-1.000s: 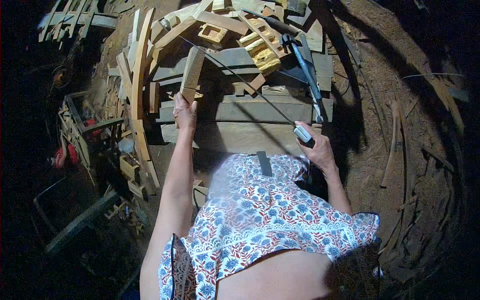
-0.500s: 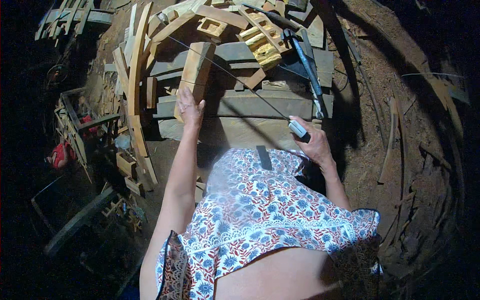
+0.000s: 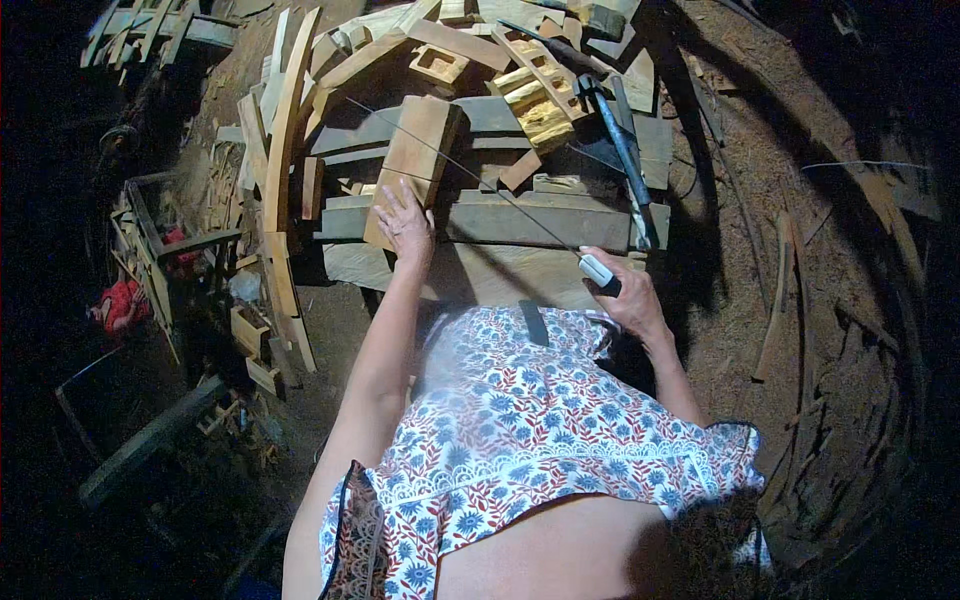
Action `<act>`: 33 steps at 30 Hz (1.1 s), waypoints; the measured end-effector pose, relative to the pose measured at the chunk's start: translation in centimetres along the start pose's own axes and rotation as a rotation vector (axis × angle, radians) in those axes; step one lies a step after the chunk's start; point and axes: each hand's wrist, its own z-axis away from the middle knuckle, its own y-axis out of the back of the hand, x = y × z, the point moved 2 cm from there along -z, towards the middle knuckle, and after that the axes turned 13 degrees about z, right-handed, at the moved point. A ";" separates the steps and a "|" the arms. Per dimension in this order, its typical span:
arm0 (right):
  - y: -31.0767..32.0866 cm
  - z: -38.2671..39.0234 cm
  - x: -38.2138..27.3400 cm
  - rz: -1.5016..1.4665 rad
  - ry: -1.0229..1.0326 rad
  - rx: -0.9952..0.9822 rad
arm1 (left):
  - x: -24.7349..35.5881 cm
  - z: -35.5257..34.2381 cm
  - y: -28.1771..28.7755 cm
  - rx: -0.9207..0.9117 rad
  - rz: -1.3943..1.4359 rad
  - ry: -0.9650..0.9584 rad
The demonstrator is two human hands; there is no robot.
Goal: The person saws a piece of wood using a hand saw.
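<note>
A squared wooden block (image 3: 418, 140) lies lengthwise across the grey planks of the bench, with a dark line running across its top face. My left hand (image 3: 405, 226) rests flat on the block's near end, fingers spread. In my right hand (image 3: 632, 298) is the white and black handle of what looks like a hand saw (image 3: 598, 272). Its thin blade shows edge-on, stretching up and left over the block; whether it touches the wood I cannot tell. My right fingers are wrapped round the handle, partly hidden.
Beyond the block are a hollowed wooden piece (image 3: 439, 66), a notched yellowish block (image 3: 535, 108) and a blue-handled tool (image 3: 612, 130). Long boards (image 3: 286, 140) lean at the bench's left side. Wood strips (image 3: 778, 300) lie on the dirt floor at right.
The block has been turned, so its broad face now shows upward. My left hand has shifted right with it and its fingers have spread. My right hand keeps hold of the saw.
</note>
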 end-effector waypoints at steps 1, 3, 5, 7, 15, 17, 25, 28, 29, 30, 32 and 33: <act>-0.1 0.0 -0.1 0.002 -0.014 -0.005 | -0.1 0.0 0.2 0.003 0.001 0.002; -0.3 0.0 -0.5 0.012 -0.030 -0.017 | 0.1 0.3 0.6 -0.026 0.063 0.010; -0.7 0.1 -0.7 0.024 -0.048 -0.028 | 0.1 0.4 0.7 -0.027 0.072 0.004; -1.5 0.3 -0.8 0.044 -0.040 -0.027 | -0.2 0.6 0.5 -0.021 0.044 -0.044; -4.3 1.8 -2.8 0.012 -0.139 -0.063 | -1.5 2.2 -1.8 0.113 0.173 -0.272; -4.7 2.2 -3.9 -0.003 -0.146 -0.079 | -2.1 2.6 -2.3 0.111 0.220 -0.309; -6.0 3.3 -4.7 0.000 -0.162 -0.042 | -1.4 1.9 -2.6 0.101 0.241 -0.248; -5.8 3.4 -4.4 -0.003 -0.205 -0.043 | -1.4 0.8 -1.4 0.065 0.255 -0.122; -5.7 3.4 -4.2 -0.003 -0.203 -0.043 | -1.5 0.3 -1.3 0.066 0.255 -0.121; -5.5 3.4 -4.1 -0.010 -0.204 -0.029 | -1.7 -0.2 -1.2 0.049 0.298 -0.053; -5.1 3.6 -3.9 -0.020 -0.197 -0.016 | -2.6 -0.7 -1.7 0.002 0.280 0.029; -4.8 3.7 -3.4 0.006 -0.200 -0.022 | -2.4 -0.9 -1.7 0.009 0.279 0.030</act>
